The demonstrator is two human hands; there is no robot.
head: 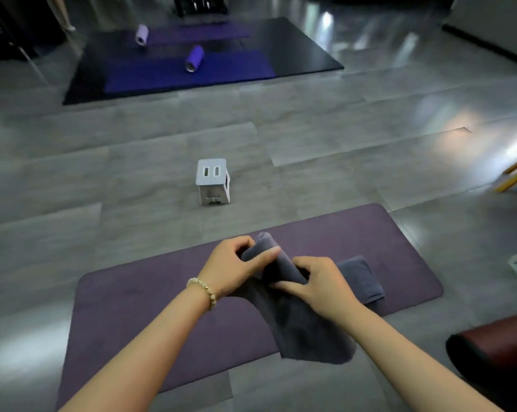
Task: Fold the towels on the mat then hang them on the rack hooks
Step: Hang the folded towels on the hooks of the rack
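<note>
Partly, left hand [233,264] and right hand [321,285] cover the gripped towel [308,331].

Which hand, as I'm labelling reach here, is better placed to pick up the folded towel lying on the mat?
Probably the right hand: the folded towel lies just beyond it, while the left hand sits across the held towel. Both grip that one.
</note>
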